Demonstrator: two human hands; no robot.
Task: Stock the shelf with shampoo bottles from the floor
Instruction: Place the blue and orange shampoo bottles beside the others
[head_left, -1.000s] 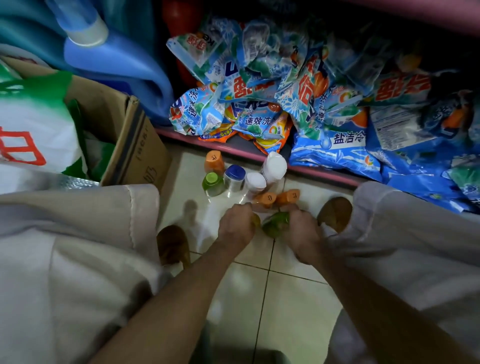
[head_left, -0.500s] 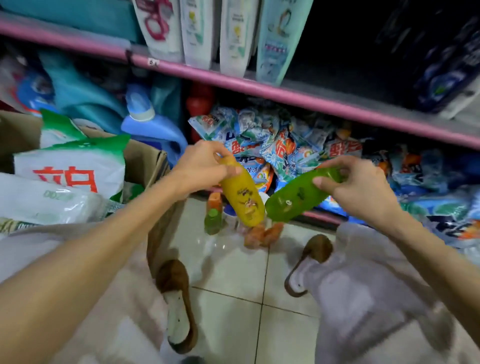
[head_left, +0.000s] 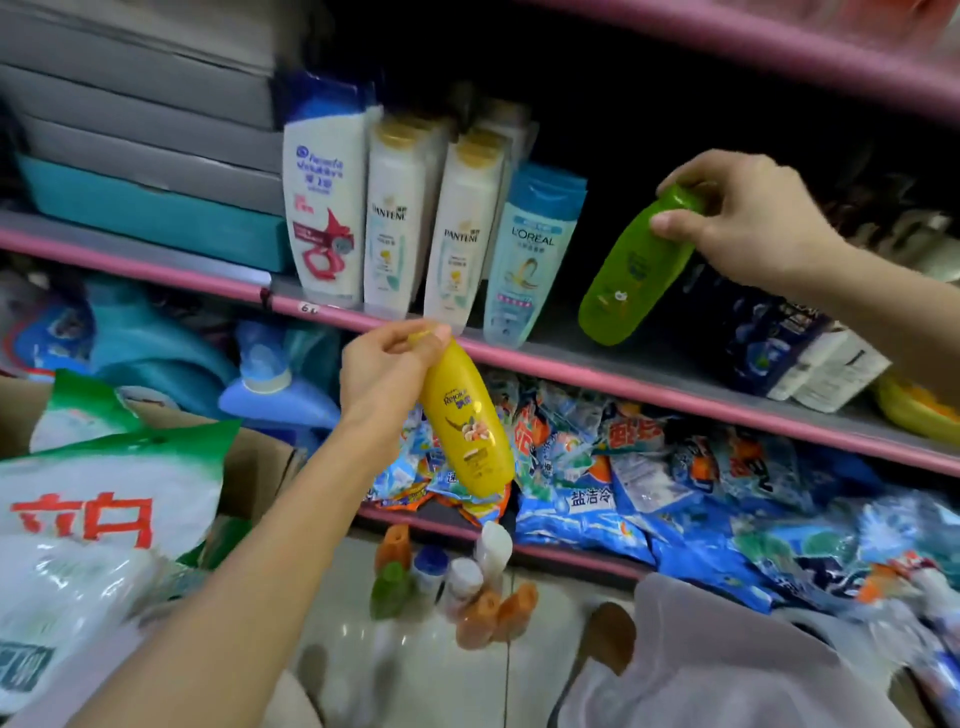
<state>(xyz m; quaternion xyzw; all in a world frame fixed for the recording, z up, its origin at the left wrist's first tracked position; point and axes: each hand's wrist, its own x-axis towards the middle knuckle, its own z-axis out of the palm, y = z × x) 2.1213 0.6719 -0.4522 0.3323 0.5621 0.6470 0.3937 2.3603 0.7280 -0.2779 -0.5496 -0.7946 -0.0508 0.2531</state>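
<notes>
On the pink-edged shelf (head_left: 597, 366), four shampoo bottles (head_left: 457, 228) are stood upright in a row, with dark and white packs (head_left: 800, 358) further right; an open stretch of shelf is left between them. Detergent bags (head_left: 587, 467) are piled on the level below, and small capped bottles (head_left: 452, 582) are clustered on the tiled floor (head_left: 415, 670). A green shampoo bottle (head_left: 631, 275) is held tilted over that open stretch, its cap end pinched by the right hand (head_left: 748, 223). A yellow shampoo bottle (head_left: 467, 426), labelled and glossy, is gripped at its cap by the left hand (head_left: 384, 369), hanging in front of the shelf edge.
</notes>
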